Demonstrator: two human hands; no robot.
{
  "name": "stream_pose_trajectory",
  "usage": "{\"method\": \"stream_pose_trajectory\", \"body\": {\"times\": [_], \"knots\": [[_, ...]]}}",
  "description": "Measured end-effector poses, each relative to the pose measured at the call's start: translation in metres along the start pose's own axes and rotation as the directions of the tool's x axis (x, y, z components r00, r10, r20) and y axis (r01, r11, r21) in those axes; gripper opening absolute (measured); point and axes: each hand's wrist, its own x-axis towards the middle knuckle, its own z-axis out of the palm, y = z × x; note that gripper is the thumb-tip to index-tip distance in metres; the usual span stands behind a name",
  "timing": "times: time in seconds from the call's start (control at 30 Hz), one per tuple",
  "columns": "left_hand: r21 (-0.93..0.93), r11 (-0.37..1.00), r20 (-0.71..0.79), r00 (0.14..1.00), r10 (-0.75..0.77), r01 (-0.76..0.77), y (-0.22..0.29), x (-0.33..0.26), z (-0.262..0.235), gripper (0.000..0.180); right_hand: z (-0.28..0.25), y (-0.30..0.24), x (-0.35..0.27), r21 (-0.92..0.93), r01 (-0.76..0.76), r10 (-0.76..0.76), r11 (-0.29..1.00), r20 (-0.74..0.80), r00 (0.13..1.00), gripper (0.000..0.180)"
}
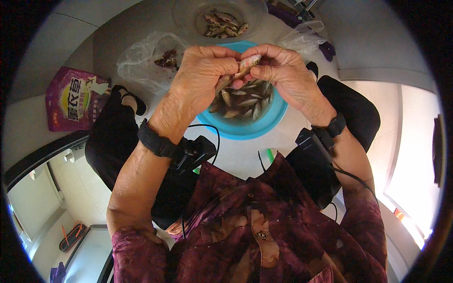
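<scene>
Above a blue basin [245,132], a small silvery fish [250,62] is pinched between my two hands. My left hand [200,70] is closed on one side of it, thumb and fingertips pressed against its body. On the other side, my right hand [285,70] grips it with thumb and curled fingers near the pale, pinkish end. Fingers cover part of the fish, and I cannot make out a tool in either hand. Cloudy water and several small fish [240,104] fill the basin, partly hidden by my hands.
Beyond the basin, a clear bowl [186,23] holds several fish [224,23]. A clear plastic bag [141,61] with dark red scraps [167,59] lies to its left. Another crumpled plastic bag [306,37] is at the far right. A purple printed bag [78,99] stands at the left.
</scene>
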Motion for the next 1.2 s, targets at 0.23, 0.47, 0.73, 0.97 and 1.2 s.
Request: {"method": "stream_pose_trajectory", "body": {"times": [0.23,0.47,0.73,0.97,1.2], "knots": [[-0.062,0.997,-0.007,0.999,-0.039,0.038,-0.001,0.0,0.001,0.019,0.002,0.001,0.001,0.003,-0.013,0.013,1.0,-0.011,1.0,0.021],[-0.09,0.996,-0.026,0.999,-0.02,0.017,-0.005,0.002,0.0,0.021,0.002,0.001,0.002,0.003,-0.007,0.007,1.0,-0.012,1.0,0.02],[-0.081,0.994,-0.031,0.996,-0.078,0.076,0.003,-0.003,0.004,0.022,0.002,0.005,0.003,0.004,-0.021,0.021,1.0,-0.02,1.0,0.019],[0.065,0.996,-0.012,0.998,0.069,-0.068,-0.007,0.001,-0.004,0.021,-0.001,0.005,0.004,-0.061,0.01,-0.013,0.998,-0.053,0.999,0.019],[-0.166,0.97,0.068,0.979,0.19,-0.177,-0.01,0.002,-0.008,0.025,-0.008,0.001,0.005,-0.082,0.033,-0.037,0.996,-0.056,0.998,0.018]]}}
